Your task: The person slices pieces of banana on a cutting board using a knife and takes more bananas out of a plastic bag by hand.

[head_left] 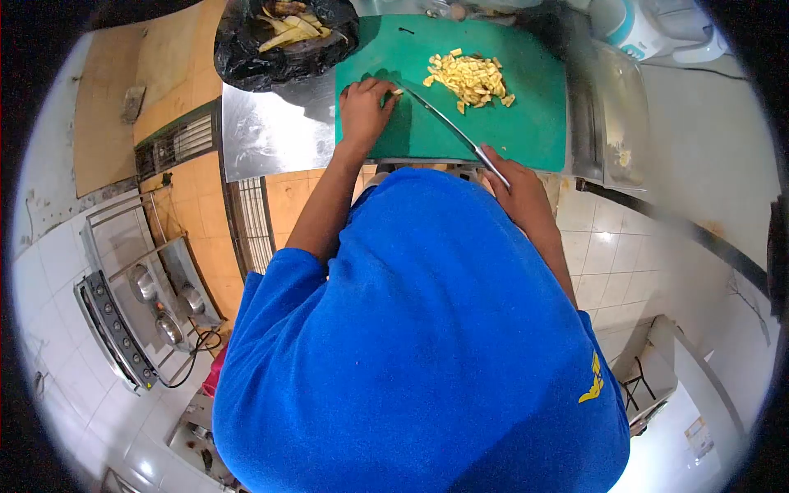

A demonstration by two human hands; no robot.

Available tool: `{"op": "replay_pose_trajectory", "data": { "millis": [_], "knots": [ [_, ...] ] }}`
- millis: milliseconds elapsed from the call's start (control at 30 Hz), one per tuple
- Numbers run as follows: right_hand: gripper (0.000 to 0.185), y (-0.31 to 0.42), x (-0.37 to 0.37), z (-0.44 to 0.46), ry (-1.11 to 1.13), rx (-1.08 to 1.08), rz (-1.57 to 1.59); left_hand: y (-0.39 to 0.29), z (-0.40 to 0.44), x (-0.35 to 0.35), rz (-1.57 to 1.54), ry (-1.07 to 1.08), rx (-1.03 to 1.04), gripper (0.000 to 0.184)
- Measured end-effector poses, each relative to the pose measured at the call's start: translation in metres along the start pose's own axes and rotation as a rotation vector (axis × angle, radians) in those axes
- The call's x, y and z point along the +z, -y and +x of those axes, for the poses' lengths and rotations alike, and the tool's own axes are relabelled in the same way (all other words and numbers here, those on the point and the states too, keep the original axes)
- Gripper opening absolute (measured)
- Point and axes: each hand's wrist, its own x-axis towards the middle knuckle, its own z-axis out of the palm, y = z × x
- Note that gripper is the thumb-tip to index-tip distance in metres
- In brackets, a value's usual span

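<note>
My right hand [519,189] is closed round the handle of a long knife [448,123]. Its blade slants up and to the left across the green cutting board [526,135], with the tip close to my left fingers. My left hand [366,111] rests on the left part of the board, its fingers curled in. A small pale yellow piece of banana [398,92] shows at its fingertips. A heap of chopped banana [472,78] lies on the board's upper right. One small dark bit [406,30] is near the far edge.
A black plastic bag [238,62] holding yellow peels [294,31] stands at the board's left on a metal counter [275,135]. A white and teal appliance [629,29] is at the back right. Farther left is a stove [115,329] with metal pots on it.
</note>
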Motion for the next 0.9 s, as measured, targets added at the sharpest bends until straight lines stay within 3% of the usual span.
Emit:
{"op": "replay_pose_trajectory", "data": {
  "millis": [600,700,900],
  "knots": [
    [0.046,0.012,0.004,0.006,0.010,-0.092,-0.076,0.006,-0.003,0.008,-0.015,-0.021,-0.020,0.009],
    [0.049,0.011,0.004,0.005,-0.024,-0.193,-0.099,0.005,-0.002,0.006,-0.001,-0.021,-0.020,0.007],
    [0.049,0.026,-0.002,0.000,0.095,-0.043,-0.160,0.009,-0.006,0.011,-0.019,-0.042,-0.014,0.007]
  ]
}}
